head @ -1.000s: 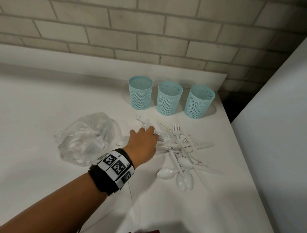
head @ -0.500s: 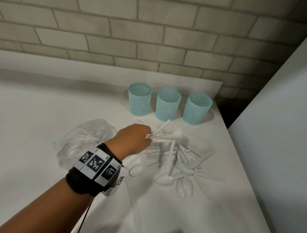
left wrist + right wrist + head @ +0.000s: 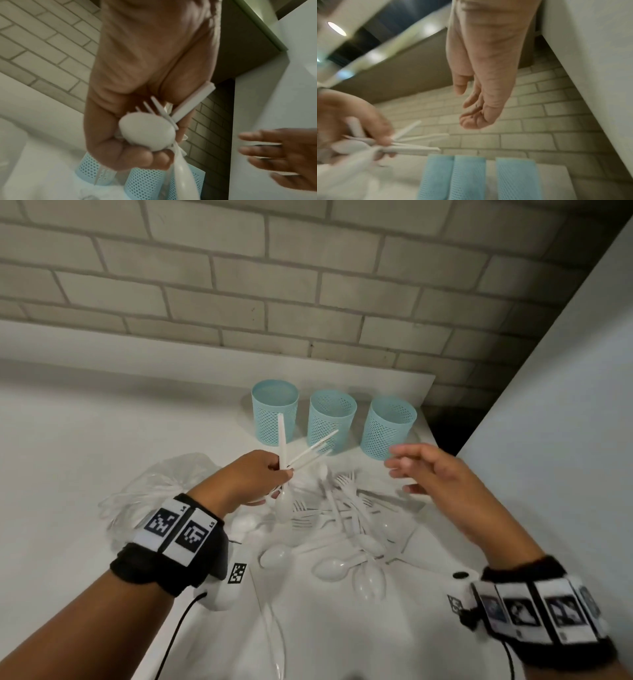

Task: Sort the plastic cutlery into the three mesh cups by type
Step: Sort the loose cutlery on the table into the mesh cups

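Three light-blue mesh cups stand in a row at the back: left cup (image 3: 275, 416), middle cup (image 3: 331, 421), right cup (image 3: 388, 426). My left hand (image 3: 260, 479) grips a bunch of white plastic cutlery (image 3: 303, 455) above the pile, handles fanning up toward the cups; in the left wrist view a spoon bowl (image 3: 147, 133) and fork tines (image 3: 157, 106) show in the fist. My right hand (image 3: 423, 469) hovers empty to the right with fingers spread (image 3: 471, 108). A loose pile of white forks and spoons (image 3: 342, 522) lies on the white table (image 3: 85, 474).
A crumpled clear plastic bag (image 3: 154, 491) lies left of the pile. A brick wall (image 3: 239, 285) runs behind the cups. A tall white panel (image 3: 565, 440) rises along the table's right edge, with a dark gap (image 3: 445, 426) beside the right cup.
My left hand has lifted a bunch of cutlery off the pile and turned its handles upward. My right hand has come into view on the right, fingers spread.
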A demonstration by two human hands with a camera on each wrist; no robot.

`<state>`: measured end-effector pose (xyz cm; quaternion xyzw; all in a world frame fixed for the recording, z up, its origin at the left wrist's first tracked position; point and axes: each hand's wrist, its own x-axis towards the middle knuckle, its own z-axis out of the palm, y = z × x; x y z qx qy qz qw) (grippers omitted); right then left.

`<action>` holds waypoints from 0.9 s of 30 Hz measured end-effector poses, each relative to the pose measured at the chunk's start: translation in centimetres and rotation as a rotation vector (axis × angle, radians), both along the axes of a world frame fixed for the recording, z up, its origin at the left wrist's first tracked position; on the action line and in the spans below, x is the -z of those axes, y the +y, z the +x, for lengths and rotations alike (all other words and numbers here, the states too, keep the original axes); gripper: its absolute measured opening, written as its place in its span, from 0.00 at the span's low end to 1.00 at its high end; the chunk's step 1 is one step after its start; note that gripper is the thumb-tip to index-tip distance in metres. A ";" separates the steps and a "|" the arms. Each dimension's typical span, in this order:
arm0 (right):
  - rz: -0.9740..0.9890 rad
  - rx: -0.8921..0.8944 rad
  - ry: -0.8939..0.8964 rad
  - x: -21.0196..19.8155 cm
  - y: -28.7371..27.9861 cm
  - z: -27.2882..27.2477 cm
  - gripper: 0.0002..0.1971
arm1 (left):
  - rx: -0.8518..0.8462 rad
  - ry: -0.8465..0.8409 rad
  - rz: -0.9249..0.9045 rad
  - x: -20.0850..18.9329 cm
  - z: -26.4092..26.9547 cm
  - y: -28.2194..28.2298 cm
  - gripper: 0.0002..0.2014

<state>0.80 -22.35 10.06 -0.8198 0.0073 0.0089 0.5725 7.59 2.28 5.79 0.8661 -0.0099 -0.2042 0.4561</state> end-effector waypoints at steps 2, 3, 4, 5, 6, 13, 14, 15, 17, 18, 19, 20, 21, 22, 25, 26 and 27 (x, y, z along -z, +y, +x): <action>0.198 0.139 0.069 1.1 -0.8 3.0 0.12 | -0.010 0.040 -0.043 0.2 0.2 -0.2 0.12; 0.310 0.170 0.128 1.1 -0.5 4.2 0.14 | -0.018 0.062 -0.075 0.2 0.3 -0.4 0.13; 0.387 0.190 0.187 1.4 0.1 5.2 0.16 | -0.025 0.084 -0.114 0.2 0.4 -0.7 0.13; 0.446 0.178 0.250 1.8 0.8 6.1 0.17 | -0.027 0.107 -0.154 0.2 0.5 -0.9 0.13; 0.481 0.148 0.312 2.4 1.5 6.8 0.18 | -0.025 0.128 -0.188 0.2 0.6 -1.3 0.13; 0.597 -0.073 0.471 4.2 5.6 9.4 0.18 | -0.004 0.297 -0.482 0.8 1.2 -2.6 0.09; 0.627 -0.076 0.466 4.1 5.9 9.5 0.14 | -0.008 0.313 -0.515 0.9 1.3 -2.7 0.09; 0.658 -0.073 0.450 4.0 6.2 9.6 0.10 | -0.012 0.333 -0.551 1.1 1.4 -2.7 0.09; 0.711 -0.062 0.419 4.2 6.3 9.8 0.04 | -0.003 0.379 -0.627 1.2 1.6 -2.7 0.07; 0.731 -0.055 0.409 4.3 6.3 9.9 0.04 | 0.008 0.403 -0.659 1.3 1.7 -2.7 0.07; 0.743 -0.050 0.403 4.3 6.2 10.0 0.05 | 0.017 0.423 -0.679 1.4 1.8 -2.7 0.08; 0.741 -0.045 0.393 4.4 6.2 10.1 0.05 | 0.025 0.440 -0.694 1.5 1.9 -2.7 0.08; 0.736 -0.042 0.383 4.4 6.1 10.1 0.05 | 0.033 0.456 -0.710 1.6 1.9 -2.6 0.09; 0.727 -0.035 0.368 4.4 6.1 10.1 0.04 | 0.043 0.475 -0.729 1.6 2.0 -2.5 0.10; 0.723 0.015 0.311 4.4 5.7 10.3 0.03 | 0.068 0.538 -0.775 1.7 2.0 -2.1 0.13; 0.731 0.037 0.288 4.4 5.6 10.4 0.04 | 0.072 0.557 -0.788 1.7 1.9 -2.0 0.14; 0.740 0.059 0.268 4.4 5.5 10.4 0.04 | 0.067 0.576 -0.809 1.7 1.9 -1.9 0.15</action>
